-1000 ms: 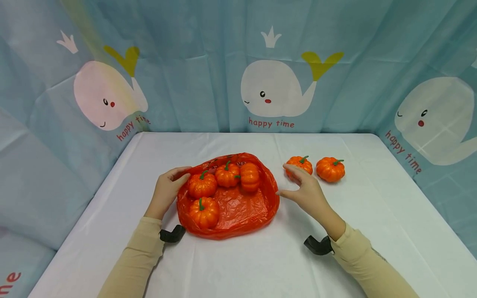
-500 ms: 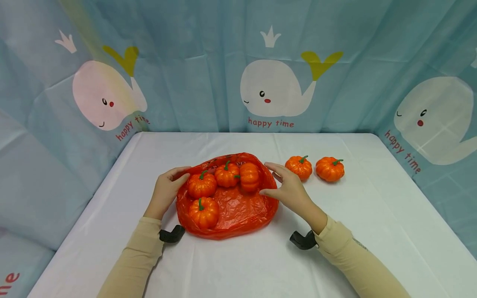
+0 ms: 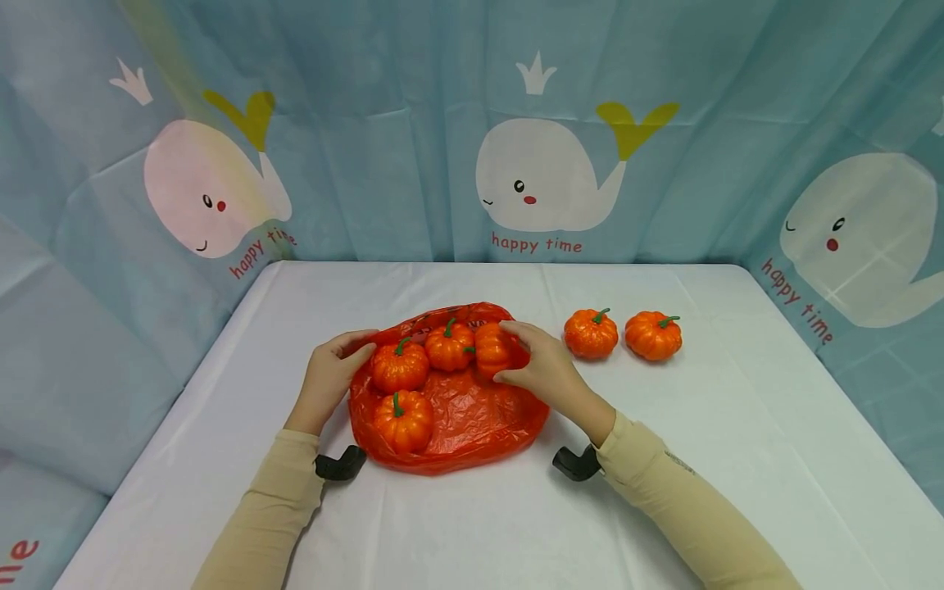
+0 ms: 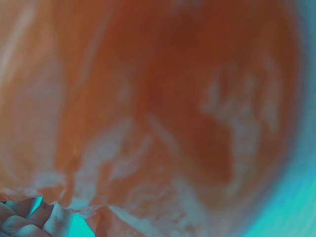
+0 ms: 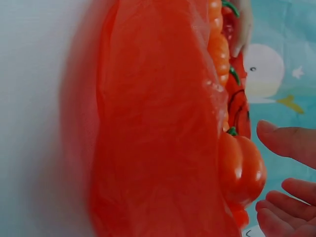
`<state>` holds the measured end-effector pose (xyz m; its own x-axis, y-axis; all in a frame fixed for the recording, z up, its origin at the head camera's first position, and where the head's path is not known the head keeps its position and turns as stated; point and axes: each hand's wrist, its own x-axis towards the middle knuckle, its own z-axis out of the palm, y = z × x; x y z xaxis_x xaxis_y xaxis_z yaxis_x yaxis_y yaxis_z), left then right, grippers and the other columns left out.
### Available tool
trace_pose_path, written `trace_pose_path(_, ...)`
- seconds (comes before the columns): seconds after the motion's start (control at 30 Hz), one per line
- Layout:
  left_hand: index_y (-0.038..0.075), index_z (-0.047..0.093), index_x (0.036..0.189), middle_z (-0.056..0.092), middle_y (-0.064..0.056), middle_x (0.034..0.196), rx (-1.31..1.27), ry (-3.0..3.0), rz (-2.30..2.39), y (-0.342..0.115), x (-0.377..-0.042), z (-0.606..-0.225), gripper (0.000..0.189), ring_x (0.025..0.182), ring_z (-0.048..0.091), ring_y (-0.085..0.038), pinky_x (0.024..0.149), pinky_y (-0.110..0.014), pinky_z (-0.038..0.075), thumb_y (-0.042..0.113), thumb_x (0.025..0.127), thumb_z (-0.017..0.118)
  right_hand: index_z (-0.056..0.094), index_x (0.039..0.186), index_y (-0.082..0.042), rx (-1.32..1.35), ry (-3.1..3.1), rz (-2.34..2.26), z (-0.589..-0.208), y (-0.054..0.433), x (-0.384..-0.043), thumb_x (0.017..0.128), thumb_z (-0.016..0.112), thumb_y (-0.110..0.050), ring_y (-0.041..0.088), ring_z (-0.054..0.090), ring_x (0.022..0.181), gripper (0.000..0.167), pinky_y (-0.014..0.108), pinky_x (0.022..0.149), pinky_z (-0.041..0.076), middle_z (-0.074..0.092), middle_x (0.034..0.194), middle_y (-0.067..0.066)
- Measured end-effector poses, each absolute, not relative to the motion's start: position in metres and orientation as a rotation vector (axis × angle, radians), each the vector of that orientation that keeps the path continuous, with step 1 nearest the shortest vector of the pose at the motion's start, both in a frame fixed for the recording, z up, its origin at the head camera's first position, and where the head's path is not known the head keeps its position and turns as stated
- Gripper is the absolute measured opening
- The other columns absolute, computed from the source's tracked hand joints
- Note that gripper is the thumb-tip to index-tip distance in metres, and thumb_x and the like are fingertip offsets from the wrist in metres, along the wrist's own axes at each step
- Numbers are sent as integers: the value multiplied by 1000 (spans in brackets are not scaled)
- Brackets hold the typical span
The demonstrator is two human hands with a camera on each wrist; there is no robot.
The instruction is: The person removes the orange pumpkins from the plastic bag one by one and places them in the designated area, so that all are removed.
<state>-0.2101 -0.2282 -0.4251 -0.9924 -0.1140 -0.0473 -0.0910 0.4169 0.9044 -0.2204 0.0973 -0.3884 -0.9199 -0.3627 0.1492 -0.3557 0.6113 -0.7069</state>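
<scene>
A red plastic bag lies with its mouth spread, several small orange pumpkins with green stems inside. My left hand holds its left rim beside one pumpkin; in the left wrist view the bag hides most of that hand. Another pumpkin sits at the bag's front left, and one at the back. Over the right rim, my right hand reaches toward a tipped pumpkin. In the right wrist view, thumb and fingers are spread, a little apart from that pumpkin.
Two more pumpkins stand right of the bag on the white-covered table, one nearer and one farther right. A blue curtain with printed whales encloses the back and sides.
My right hand has moved left, from near the loose pumpkins to over the bag's right rim by the tipped pumpkin. The left hand has stayed at the left rim.
</scene>
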Motion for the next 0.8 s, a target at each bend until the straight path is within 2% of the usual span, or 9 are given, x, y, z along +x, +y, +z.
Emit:
trace_pose_path(0.43, 12, 60, 137, 60, -11, 140, 192, -2616, -1690, -228, -210, -425, 48, 131, 53, -26, 110, -42, 47, 42, 100, 57, 49, 145, -5, -633, 2799, -1136, -386, 85, -233, 77, 86, -13, 33, 43, 142, 78, 49, 115, 40, 50, 150, 13)
trace_pose_path(0.8, 11, 61, 135, 61, -11, 138, 198, -2619, -1682, -228, -211, -425, 45, 128, 54, -25, 100, -22, 51, 39, 100, 58, 48, 145, -4, -624, 2797, -1065, -390, 82, -237, 76, 86, -11, 33, 43, 142, 80, 49, 116, 39, 47, 152, 14)
